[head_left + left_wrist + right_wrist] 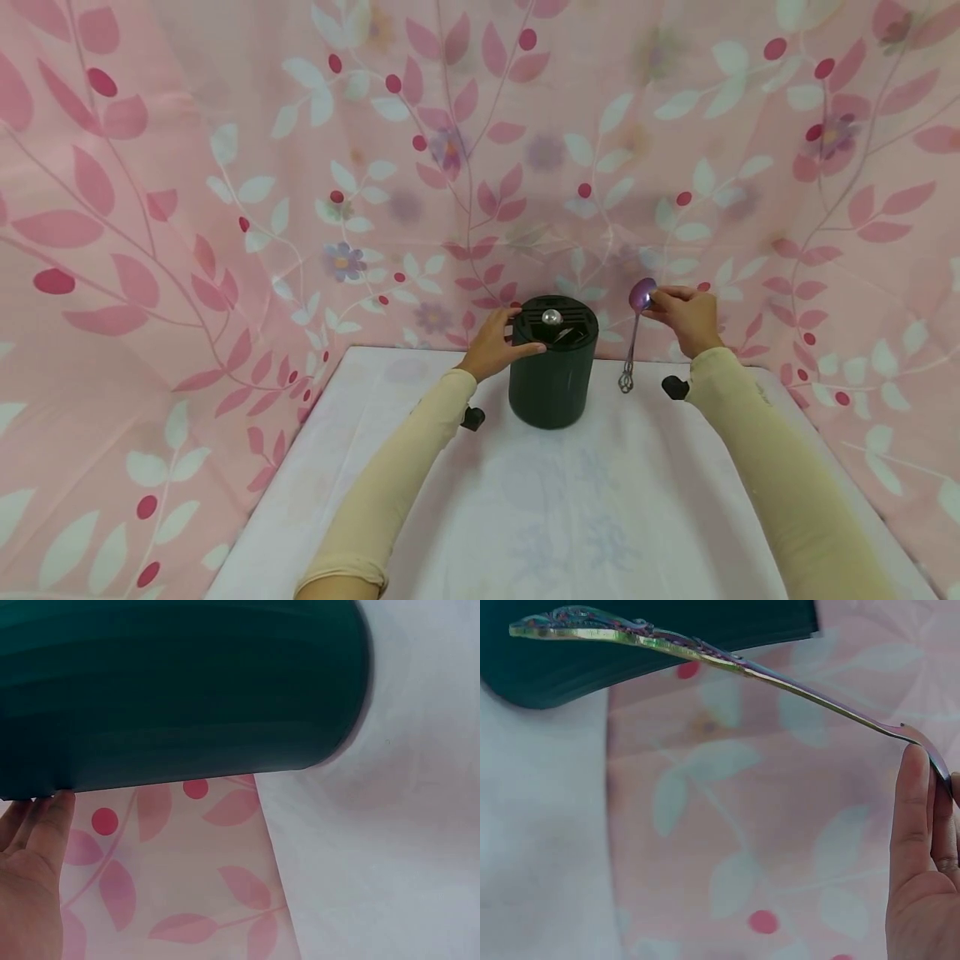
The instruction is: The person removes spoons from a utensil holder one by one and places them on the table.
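A dark green cylindrical canister (pixel 547 387) with a black slotted top (pixel 576 315) stands upright on the table. My left hand (pixel 491 346) holds it near the upper rim, thumb at the front and fingers round the left side. In the left wrist view, its fingertips meet the canister wall (pixel 187 690). To the right of the canister, my right hand (pixel 686 317) pinches a shiny purple spoon (pixel 642 296) by its bowl. The spoon's ornate openwork handle (pixel 592 626) points down, overlapping the canister in the right wrist view. A shiny rounded silver piece (pixel 552 317) shows in the canister's top.
A white cloth covers the table (pixel 525 517). Pink fabric with a leaf and flower print (pixel 480 167) hangs right behind the table's back edge and along both sides. A black wrist device shows at the left wrist (pixel 472 418) and another at the right wrist (pixel 675 387).
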A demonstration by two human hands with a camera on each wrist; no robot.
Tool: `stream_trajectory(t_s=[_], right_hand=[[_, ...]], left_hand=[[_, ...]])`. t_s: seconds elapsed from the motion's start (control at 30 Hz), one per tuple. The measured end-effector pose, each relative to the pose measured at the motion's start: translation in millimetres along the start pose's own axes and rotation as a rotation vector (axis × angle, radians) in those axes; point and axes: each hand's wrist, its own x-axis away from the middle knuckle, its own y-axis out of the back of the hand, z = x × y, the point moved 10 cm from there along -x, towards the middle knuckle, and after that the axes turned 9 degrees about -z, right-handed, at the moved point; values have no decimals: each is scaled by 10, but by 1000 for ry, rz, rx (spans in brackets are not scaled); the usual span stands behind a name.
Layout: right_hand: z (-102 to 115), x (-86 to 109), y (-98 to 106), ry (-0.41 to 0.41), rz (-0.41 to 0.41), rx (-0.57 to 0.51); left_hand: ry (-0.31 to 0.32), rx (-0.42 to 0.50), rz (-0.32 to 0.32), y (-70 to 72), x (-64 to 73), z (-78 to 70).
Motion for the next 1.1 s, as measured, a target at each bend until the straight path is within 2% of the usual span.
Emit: stream_trajectory(t_s=[0.37,0.57,0.77,0.97,1.1], right_hand=[[-507,124,148,-111,24,89],[-807,153,263,-182,13,102],[-1135,178,424,-250,-21,135],[-1553,234,581,-329,-93,165],[-1765,286,652,-345,-129,200]], left_hand=[[-5,1,-1,12,-35,27],[-9,-5,-9,12,-36,40],[0,-8,-11,5,-12,52],[9,1,-6,-15,-4,65],[-3,0,-3,-17,-14,31]])
